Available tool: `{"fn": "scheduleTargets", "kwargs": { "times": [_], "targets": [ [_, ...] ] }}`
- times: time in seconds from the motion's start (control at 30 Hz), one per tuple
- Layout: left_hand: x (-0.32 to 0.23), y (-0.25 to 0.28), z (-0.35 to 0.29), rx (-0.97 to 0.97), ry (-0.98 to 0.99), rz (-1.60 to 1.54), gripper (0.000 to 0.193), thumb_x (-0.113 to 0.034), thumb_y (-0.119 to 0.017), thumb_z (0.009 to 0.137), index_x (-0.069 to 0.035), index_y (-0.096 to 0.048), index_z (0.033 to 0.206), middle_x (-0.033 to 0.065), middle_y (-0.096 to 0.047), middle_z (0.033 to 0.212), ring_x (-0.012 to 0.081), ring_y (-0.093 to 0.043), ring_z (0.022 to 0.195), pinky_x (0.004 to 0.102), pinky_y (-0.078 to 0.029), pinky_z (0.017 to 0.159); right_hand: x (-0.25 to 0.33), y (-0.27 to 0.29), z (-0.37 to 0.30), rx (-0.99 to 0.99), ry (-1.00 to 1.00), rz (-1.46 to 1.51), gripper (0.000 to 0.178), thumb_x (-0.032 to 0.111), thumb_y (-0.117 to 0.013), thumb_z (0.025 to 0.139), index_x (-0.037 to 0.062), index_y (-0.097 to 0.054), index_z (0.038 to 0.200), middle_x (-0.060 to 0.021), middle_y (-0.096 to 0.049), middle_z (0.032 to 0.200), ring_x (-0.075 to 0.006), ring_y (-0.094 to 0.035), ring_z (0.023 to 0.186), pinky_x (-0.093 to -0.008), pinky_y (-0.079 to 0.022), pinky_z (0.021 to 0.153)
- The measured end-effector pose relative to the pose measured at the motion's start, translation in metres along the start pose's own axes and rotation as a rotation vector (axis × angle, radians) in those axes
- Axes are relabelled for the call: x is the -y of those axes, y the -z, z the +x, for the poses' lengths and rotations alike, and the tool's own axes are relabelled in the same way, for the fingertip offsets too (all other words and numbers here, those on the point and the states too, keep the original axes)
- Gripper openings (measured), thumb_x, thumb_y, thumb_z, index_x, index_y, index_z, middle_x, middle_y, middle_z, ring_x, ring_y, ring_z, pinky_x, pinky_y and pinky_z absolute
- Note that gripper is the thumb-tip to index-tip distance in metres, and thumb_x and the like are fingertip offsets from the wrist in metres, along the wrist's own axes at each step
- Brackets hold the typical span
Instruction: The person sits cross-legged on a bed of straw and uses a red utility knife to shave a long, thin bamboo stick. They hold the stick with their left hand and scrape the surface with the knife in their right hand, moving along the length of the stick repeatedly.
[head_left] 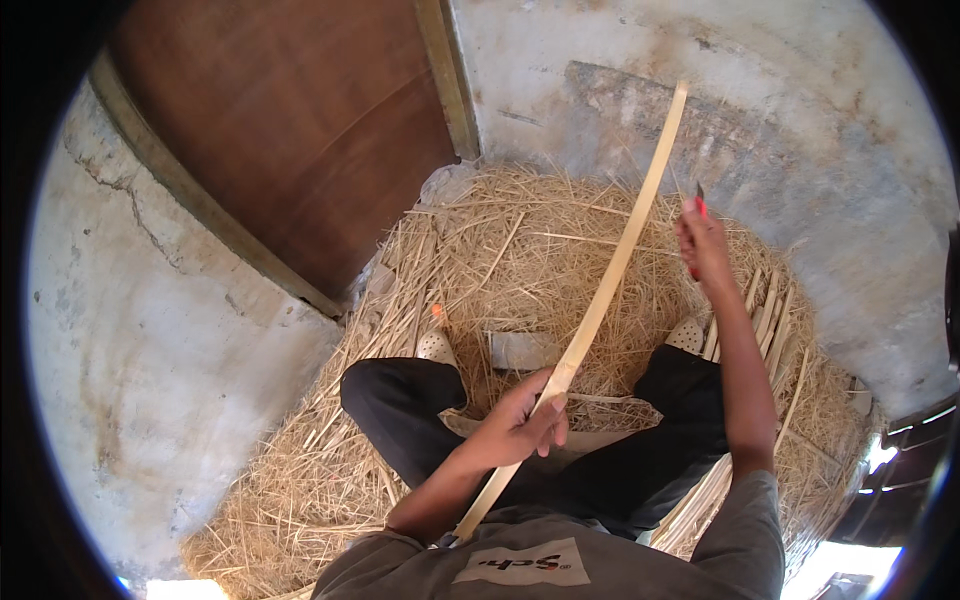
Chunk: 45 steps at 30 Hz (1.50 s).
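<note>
A long, pale bamboo strip slants up from my lap toward the wall. My left hand is closed round its lower part, above my lap. Off to the right of the strip's upper half, my right hand grips a knife with a red handle. Its short dark blade points up, away from me, and stands apart from the strip. Most of the handle is hidden in my fingers.
Loose shavings cover the floor round my feet. A bundle of pale strips lies at the right. Between my feet is a greyish block. A brown door stands at the far left, beside a stained plaster wall.
</note>
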<state>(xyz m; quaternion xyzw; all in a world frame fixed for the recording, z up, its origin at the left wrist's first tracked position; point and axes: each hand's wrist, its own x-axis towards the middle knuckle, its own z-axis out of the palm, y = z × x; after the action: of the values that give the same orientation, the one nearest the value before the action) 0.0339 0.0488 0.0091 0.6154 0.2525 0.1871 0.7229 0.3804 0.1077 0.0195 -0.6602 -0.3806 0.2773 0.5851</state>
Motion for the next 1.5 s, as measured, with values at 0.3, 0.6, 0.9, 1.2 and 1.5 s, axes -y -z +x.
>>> {"fn": "scheduleTargets", "kwargs": {
  "times": [0.3, 0.6, 0.9, 1.2, 1.5],
  "targets": [
    [0.006, 0.030, 0.069, 0.127, -0.020, -0.074, 0.043, -0.028, -0.047, 0.101, -0.003, -0.041, 0.135, 0.0071, -0.061, 0.077, 0.0129, -0.061, 0.064, 0.0252, -0.050, 0.058, 0.024, -0.045, 0.004, 0.120, -0.015, 0.559, 0.028, 0.025, -0.066, 0.091, 0.0116, -0.046, 0.077, 0.0048, -0.039, 0.053, -0.0061, -0.033, 0.040, -0.0237, -0.025, 0.038],
    [-0.017, 0.038, 0.140, 0.311, 0.057, -0.398, 0.039, -0.019, -0.043, 0.100, -0.001, -0.040, 0.135, 0.0014, -0.049, 0.066, 0.0102, -0.047, 0.047, 0.0235, -0.040, 0.048, 0.024, -0.049, 0.015, 0.095, -0.042, 0.529, 0.029, 0.029, -0.066, 0.091, 0.0083, -0.049, 0.079, 0.0030, -0.042, 0.053, -0.0084, -0.036, 0.042, -0.0254, -0.028, 0.041],
    [-0.033, 0.060, 0.162, 0.142, 0.144, -0.355, 0.032, -0.019, -0.042, 0.101, -0.003, -0.048, 0.129, -0.0031, -0.040, 0.058, 0.0056, -0.037, 0.042, 0.0218, -0.032, 0.043, 0.020, -0.046, -0.009, 0.210, 0.512, -0.812, 0.053, 0.055, -0.059, 0.087, 0.0034, -0.057, 0.074, -0.0127, -0.052, 0.053, -0.0276, -0.056, 0.048, -0.0407, -0.043, 0.049],
    [-0.016, 0.069, 0.151, 0.122, 0.157, -0.264, 0.037, -0.009, -0.046, 0.092, -0.011, -0.048, 0.129, -0.0029, -0.039, 0.058, 0.0077, -0.037, 0.045, 0.0222, -0.030, 0.042, -0.013, -0.070, 0.001, 0.240, 0.488, -0.938, 0.056, 0.060, -0.060, 0.082, 0.0064, -0.059, 0.067, -0.0122, -0.051, 0.048, -0.0329, -0.057, 0.046, -0.0421, -0.044, 0.048],
    [-0.015, 0.053, 0.119, 0.068, 0.017, -0.010, 0.052, -0.002, -0.047, 0.087, -0.005, -0.039, 0.138, -0.0017, -0.046, 0.071, 0.0056, -0.040, 0.051, 0.0209, -0.033, 0.043, -0.014, -0.068, 0.003, 0.183, 0.487, -0.984, 0.053, 0.059, -0.064, 0.079, 0.0086, -0.058, 0.064, -0.0108, -0.052, 0.048, -0.0311, -0.056, 0.045, -0.0413, -0.044, 0.046]
  ]
}}
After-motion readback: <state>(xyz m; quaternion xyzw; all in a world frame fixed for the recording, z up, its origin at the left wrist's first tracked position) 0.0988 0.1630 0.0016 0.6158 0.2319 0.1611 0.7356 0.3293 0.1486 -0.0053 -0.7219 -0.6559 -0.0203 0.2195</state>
